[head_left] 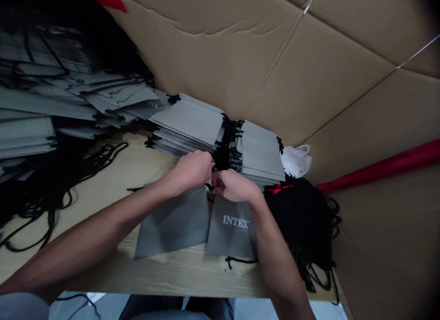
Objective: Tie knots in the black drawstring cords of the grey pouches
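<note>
My left hand (198, 168) and my right hand (233, 184) meet over the table, fingers closed at the top edges of two grey pouches. A plain grey pouch (173, 226) lies under my left forearm. Beside it, partly covered by my right forearm, is a grey pouch printed INTEX (228, 237). Black cord shows just below my fingers, between the pouches, and both hands seem pinched on it; the fingertips are partly hidden. A short black cord (240, 260) lies at the lower edge of the printed pouch.
Two stacks of grey pouches, a left stack (192, 123) and a right stack (261, 150), stand behind my hands. A heap of pouches (44, 100) fills the left. Black cords (302, 219) pile at right, near a white plastic bag (297, 160). Cardboard (213, 49) walls the back.
</note>
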Tool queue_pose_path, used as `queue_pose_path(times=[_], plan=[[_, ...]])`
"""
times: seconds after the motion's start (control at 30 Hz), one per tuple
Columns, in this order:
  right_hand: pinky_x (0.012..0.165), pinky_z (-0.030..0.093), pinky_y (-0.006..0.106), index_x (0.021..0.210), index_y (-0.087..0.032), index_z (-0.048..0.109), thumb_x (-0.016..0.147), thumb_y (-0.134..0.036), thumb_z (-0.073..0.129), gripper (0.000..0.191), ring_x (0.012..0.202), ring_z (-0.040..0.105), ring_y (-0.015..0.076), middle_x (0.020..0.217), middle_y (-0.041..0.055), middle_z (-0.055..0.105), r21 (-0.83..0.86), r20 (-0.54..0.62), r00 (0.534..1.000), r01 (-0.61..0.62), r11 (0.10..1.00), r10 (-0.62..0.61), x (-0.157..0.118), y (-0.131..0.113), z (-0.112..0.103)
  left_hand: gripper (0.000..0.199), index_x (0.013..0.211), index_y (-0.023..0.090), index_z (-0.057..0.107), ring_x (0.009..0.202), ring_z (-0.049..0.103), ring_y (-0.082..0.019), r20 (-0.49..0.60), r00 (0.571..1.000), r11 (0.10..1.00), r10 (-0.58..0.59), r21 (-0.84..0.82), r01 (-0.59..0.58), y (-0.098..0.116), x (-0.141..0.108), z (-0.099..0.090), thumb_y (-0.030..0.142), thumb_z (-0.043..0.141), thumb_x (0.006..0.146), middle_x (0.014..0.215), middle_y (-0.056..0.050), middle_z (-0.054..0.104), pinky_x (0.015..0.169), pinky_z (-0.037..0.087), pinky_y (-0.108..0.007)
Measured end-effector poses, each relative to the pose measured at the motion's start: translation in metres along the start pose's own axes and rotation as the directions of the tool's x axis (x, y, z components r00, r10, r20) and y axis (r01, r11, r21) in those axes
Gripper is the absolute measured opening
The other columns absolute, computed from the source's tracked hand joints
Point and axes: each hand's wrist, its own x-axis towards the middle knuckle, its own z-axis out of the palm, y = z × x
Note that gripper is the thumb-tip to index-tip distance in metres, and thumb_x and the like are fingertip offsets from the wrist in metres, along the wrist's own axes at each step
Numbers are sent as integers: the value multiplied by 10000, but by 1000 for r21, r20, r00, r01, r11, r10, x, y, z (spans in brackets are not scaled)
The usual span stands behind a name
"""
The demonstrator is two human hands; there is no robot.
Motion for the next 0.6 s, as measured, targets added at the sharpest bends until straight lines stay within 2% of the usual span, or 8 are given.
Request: queue_pose_path(times=[0.07,0.13,0.2,0.3,0.47,0.6], plan=[[733,452,270,986,-190,729,972,-117,791,97,813,706,163,904,19,807,42,-58,998,13,999,-10,-9,4,-9,403,1394,181,722,1255,746,-286,43,996,983,-79,-163,85,8,3,6,451,764,1097,1411,-123,736,1077,678,-498],[724,442,270,966,-196,703,960,-99,769,118,783,679,159,864,4,782,77,-125,992,-6,997,15,-17,9,-15,391,1377,181,730,1204,758,-272,118,984,923,-135,-346,169,16,6,17,463,747,1107,1388,-117,746,1042,693,-473],[701,422,277,938,-202,685,958,-96,753,127,763,656,163,833,1,759,109,-199,978,-42,993,64,-22,15,-18,398,1383,171,723,1173,764,-260,179,967,828,-180,-504,248,25,7,31,455,750,1107,1372,-122,749,1019,700,-467],[673,405,284,907,-209,680,964,-139,786,138,757,652,172,824,7,762,162,-284,950,-83,983,127,-26,21,-19,435,1422,164,702,1200,759,-271,202,945,653,-258,-684,325,37,6,50,447,765,1098,1396,-130,737,1033,697,-488],[734,466,306,991,-197,753,953,-108,813,114,774,708,186,860,33,831,243,-405,890,-115,963,208,-22,17,-19,460,1459,173,686,1243,747,-287,186,916,413,-355,-848,332,40,7,62,444,766,1096,1442,-135,718,1060,689,-510],[811,508,347,1225,-158,806,996,-94,764,241,838,751,221,947,83,872,268,-494,838,-109,957,233,-11,11,-14,452,1446,171,693,1248,746,-288,191,916,326,-353,-893,312,35,9,63,444,769,1094,1442,-135,719,1066,686,-512]])
